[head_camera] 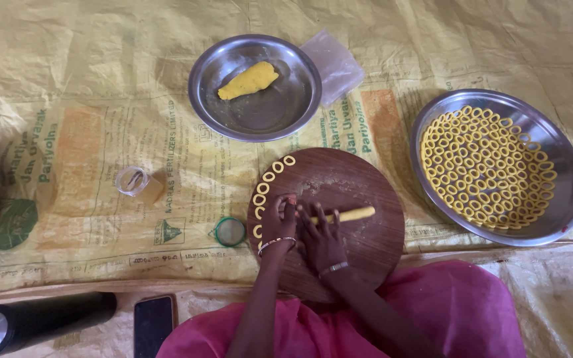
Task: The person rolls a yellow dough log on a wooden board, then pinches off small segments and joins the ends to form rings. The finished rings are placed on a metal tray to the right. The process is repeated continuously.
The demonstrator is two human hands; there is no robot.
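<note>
Left hand [278, 222]: fingers pinched on dough by the rings [264, 185].
Right hand [321, 240]: fingers clamped on dough rope [349, 214].
Risk: rope pointing 3 o'clock may snap if pulled.
Risk: rings at board [366, 245] rim, 10 o'clock, may get squashed.

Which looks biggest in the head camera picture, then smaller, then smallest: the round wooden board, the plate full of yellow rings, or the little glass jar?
1 and 2. Plate of yellow rings and round wooden board: they look nearly the same size, so I won't rank them.
3. Little glass jar, lying on its side: clearly smallest.

Bare arms, a bangle at each wrist, pink clothing.
</note>
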